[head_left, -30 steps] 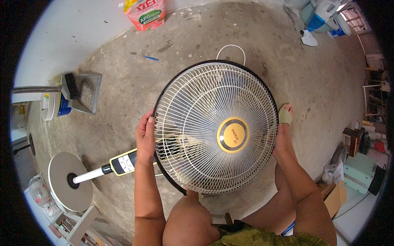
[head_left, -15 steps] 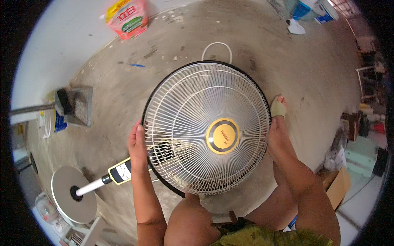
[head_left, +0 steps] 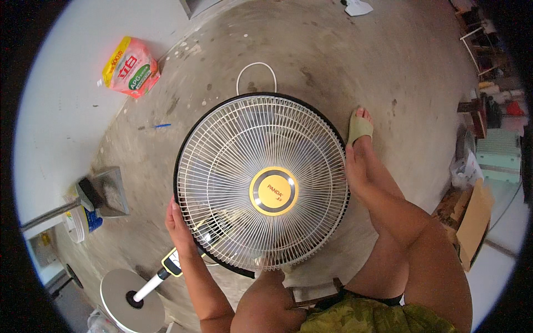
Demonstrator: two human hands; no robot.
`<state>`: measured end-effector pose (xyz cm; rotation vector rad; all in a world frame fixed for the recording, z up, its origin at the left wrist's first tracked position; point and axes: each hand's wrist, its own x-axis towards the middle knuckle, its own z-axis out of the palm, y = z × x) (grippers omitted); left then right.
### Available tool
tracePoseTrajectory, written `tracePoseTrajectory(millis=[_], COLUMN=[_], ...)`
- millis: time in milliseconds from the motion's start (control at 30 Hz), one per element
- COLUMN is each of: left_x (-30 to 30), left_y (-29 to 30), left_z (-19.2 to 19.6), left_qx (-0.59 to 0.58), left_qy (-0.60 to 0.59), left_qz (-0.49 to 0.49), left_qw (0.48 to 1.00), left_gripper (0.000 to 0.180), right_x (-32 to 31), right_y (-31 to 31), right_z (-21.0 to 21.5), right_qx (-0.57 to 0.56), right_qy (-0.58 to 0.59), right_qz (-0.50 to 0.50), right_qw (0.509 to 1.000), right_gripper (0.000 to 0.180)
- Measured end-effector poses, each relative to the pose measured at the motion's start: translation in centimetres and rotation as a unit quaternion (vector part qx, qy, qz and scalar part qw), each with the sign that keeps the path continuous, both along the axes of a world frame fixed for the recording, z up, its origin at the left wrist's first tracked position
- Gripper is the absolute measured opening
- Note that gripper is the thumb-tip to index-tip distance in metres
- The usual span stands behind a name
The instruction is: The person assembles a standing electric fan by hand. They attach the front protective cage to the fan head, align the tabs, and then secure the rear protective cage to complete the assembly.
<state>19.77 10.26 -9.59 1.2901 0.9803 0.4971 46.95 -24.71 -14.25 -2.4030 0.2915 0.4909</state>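
A round fan guard [head_left: 239, 150] of pale wire, with a yellow centre badge and a black band round its rim, faces up in front of me. My left hand [head_left: 181, 226] grips its left edge, thumb on the rim and the other fingers partly hidden. At the right edge, my right hand [head_left: 356, 172] holds the rim, its fingertips mostly out of sight behind it. One end of the black band [head_left: 249, 272] sticks out at the near edge, by my knee. From under the guard, the fan's white pole [head_left: 149, 289] runs to a round grey base [head_left: 117, 298] at lower left.
A white loop [head_left: 256, 64] stands out beyond the guard's far edge. Detergent pouch [head_left: 131, 67] by the left wall; blue scrap [head_left: 162, 126] on the concrete floor. Dustpan [head_left: 114, 191] and white tub [head_left: 78, 224] sit left. At right lie cardboard [head_left: 475, 222] and a pale green object [head_left: 498, 150].
The view has swung, shifting the surroundings. The badge lettering has turned counterclockwise and now lies nearer level. Both hands stay at the guard's rim.
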Motion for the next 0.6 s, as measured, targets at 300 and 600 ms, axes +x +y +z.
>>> tracePoseTrajectory(millis=[300,600], left_x=[-0.2,0.6], left_y=[0.4,-0.9], left_z=[-0.3,1.4], left_qx=[0.004,-0.020], left_qy=[0.017,0.015], left_qz=[-0.027,0.004], left_qw=[0.999,1.000], left_gripper=[0.038,0.037], right_x=[0.7,0.7], right_y=[-1.4,-1.9], right_z=[-0.2,0.0], right_qx=[0.097,0.146], right_qy=[0.106,0.137], right_qz=[-0.025,-0.026], right_qw=[0.989,0.979], right_gripper=[0.067,0.061])
